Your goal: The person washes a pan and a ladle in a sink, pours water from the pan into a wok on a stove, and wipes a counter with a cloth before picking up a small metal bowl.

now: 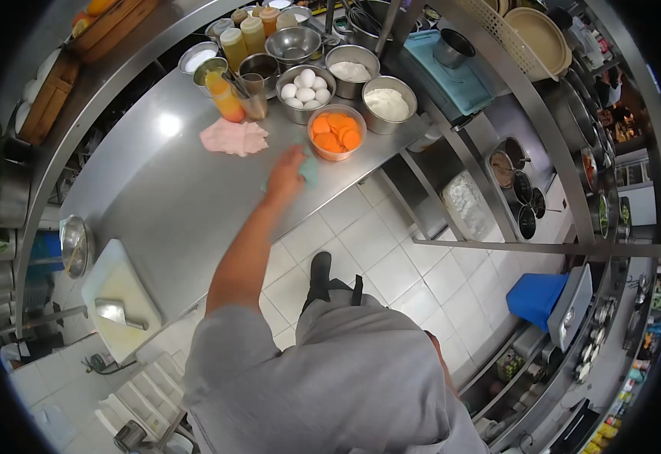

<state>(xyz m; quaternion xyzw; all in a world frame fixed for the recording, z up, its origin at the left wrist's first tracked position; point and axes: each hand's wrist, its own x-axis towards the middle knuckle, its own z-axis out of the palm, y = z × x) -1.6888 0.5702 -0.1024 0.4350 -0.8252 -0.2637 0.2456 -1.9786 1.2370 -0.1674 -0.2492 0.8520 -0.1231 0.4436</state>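
Observation:
My left hand reaches across the steel counter, its fingers bunched on a pale green cloth pressed to the surface. A pink cloth lies crumpled just beyond it to the left. Close to my left hand, on its right, stands a clear tub of orange carrot slices. Behind the tub is a steel bowl of white eggs. Only a sliver of my right forearm shows beside my body; the right hand is hidden.
Steel bowls of white powder, squeeze bottles and a jug of orange-yellow liquid crowd the counter's back. At the left, a cleaver rests on a white cutting board. A steel shelf frame rises on the right.

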